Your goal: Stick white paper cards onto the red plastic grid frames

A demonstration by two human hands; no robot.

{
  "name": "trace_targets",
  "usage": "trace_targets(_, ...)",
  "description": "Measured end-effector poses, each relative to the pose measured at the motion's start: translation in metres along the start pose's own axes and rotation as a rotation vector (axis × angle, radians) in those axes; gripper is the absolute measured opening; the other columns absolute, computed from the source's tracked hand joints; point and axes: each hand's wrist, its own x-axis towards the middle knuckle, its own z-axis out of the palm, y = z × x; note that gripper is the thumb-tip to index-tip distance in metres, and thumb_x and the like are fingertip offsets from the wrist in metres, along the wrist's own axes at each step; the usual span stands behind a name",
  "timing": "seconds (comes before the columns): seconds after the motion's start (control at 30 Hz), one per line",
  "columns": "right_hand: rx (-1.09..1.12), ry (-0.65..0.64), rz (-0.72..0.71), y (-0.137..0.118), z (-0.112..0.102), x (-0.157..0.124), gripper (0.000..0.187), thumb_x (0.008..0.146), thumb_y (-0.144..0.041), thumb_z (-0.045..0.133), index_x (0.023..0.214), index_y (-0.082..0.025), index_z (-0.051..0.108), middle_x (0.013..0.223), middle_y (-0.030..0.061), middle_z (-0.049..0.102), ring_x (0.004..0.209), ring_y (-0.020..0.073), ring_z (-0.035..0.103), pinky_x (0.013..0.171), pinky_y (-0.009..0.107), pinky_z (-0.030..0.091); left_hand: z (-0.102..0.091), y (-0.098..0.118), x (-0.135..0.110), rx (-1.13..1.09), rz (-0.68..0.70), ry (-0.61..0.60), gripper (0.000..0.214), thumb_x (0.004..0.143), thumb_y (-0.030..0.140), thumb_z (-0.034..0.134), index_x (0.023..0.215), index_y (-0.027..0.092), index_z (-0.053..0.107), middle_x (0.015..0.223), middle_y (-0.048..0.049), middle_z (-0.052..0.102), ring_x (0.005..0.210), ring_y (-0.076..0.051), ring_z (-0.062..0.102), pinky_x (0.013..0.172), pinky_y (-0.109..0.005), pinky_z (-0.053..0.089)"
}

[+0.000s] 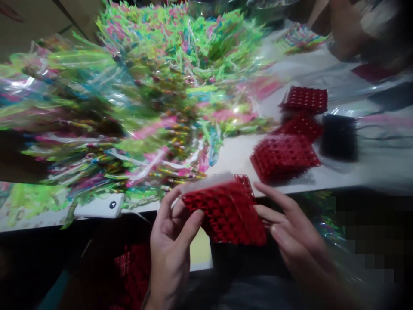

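My left hand (176, 234) grips a stack of red perforated plastic squares (227, 211), thumb on the front face and fingers behind it. The stack is tilted above the table's front edge, with a whitish sheet (206, 183) along its top. At the stack's right edge, my right hand (290, 228) has its thumb and fingers drawn together, the index finger stretched toward the upper corner. Blur hides what the right fingertips pinch. Just beyond lie more red perforated squares in piles, a near pile (285, 155) and a far pile (305, 99).
A big heap of bright plastic strips (200, 47) covers the table's left and back. A white phone-like device (100, 206) with a cable lies at the front edge. A black box (338, 137) sits right of the piles. Another person's arm (346, 30) shows at the upper right.
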Motion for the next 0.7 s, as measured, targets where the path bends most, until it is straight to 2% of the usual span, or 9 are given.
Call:
trace_targets(0.1,0.076,-0.127,0.114,-0.002,-0.016,0.004,0.055,0.11,-0.045,0.053,0.164,-0.037,0.047,0.133,0.0065,0.079,0.118,0.0272,0.079,0.09,0.032,0.068,-0.007,0.003,-0.002,0.117,-0.01,-0.161,0.032,0.093,0.022,0.085,0.122,0.029,0.075,0.106,-0.0028,0.085,0.096,-0.017,0.083,0.081,-0.017,0.065)
trace_targets(0.17,-0.057,-0.194,0.128,-0.008,-0.024,0.008,0.051,0.104,-0.047,0.066,0.154,-0.039,0.059,0.135,0.0036,0.079,0.116,0.0246,0.08,0.092,0.028,0.066,-0.01,0.007,-0.003,0.218,-0.045,-0.259,0.027,0.092,0.02,0.085,0.117,0.03,0.077,0.106,-0.0015,0.083,0.095,-0.015,0.082,0.08,-0.015,0.064)
trace_targets(0.27,-0.276,-0.259,0.075,-0.019,-0.026,0.017,0.029,0.102,-0.04,0.072,0.13,-0.042,0.076,0.122,-0.004,0.083,0.103,0.0172,0.081,0.092,0.023,0.062,-0.011,0.015,-0.003,0.313,-0.067,-0.383,0.028,0.093,0.021,0.084,0.116,0.034,0.077,0.107,0.0011,0.081,0.095,-0.013,0.081,0.082,-0.014,0.062)
trace_targets(0.37,-0.302,-0.296,-0.005,-0.024,-0.021,0.024,0.021,0.103,-0.033,0.071,0.12,-0.04,0.081,0.113,-0.0064,0.086,0.096,0.0142,0.082,0.09,0.02,0.061,-0.012,0.022,0.0,0.372,-0.083,-0.477,0.025,0.095,0.023,0.082,0.117,0.034,0.078,0.111,-0.0006,0.082,0.098,-0.015,0.081,0.085,-0.016,0.063)
trace_targets(0.47,-0.276,-0.308,-0.002,-0.024,-0.019,0.026,0.02,0.102,-0.033,0.073,0.119,-0.037,0.082,0.111,-0.0045,0.086,0.092,0.0143,0.083,0.09,0.022,0.062,-0.011,0.024,0.004,0.421,-0.083,-0.507,0.02,0.096,0.025,0.081,0.113,0.033,0.082,0.107,-0.0009,0.083,0.092,-0.015,0.081,0.08,-0.015,0.063)
trace_targets(0.6,-0.11,-0.255,0.22,-0.021,-0.019,0.02,0.026,0.099,-0.04,0.076,0.125,-0.039,0.08,0.117,-0.0026,0.085,0.102,0.017,0.082,0.089,0.023,0.065,-0.008,0.021,0.005,0.401,-0.005,-0.43,0.025,0.096,0.023,0.08,0.117,0.037,0.083,0.11,0.0003,0.084,0.089,-0.014,0.081,0.077,-0.016,0.064)
trace_targets(0.67,-0.056,-0.261,0.307,-0.019,-0.02,0.017,0.026,0.1,-0.04,0.074,0.126,-0.038,0.08,0.121,-0.0007,0.084,0.104,0.0192,0.082,0.087,0.024,0.066,-0.008,0.019,0.006,0.403,0.003,-0.441,0.027,0.097,0.022,0.079,0.119,0.038,0.083,0.112,-0.0001,0.085,0.089,-0.015,0.082,0.077,-0.018,0.066)
trace_targets(0.7,-0.059,-0.267,0.303,-0.018,-0.02,0.016,0.025,0.101,-0.039,0.074,0.124,-0.037,0.081,0.12,-0.0005,0.085,0.103,0.0198,0.083,0.085,0.024,0.067,-0.008,0.019,0.007,0.415,-0.004,-0.47,0.028,0.097,0.023,0.079,0.119,0.039,0.083,0.113,-0.0002,0.085,0.09,-0.016,0.082,0.076,-0.018,0.066)
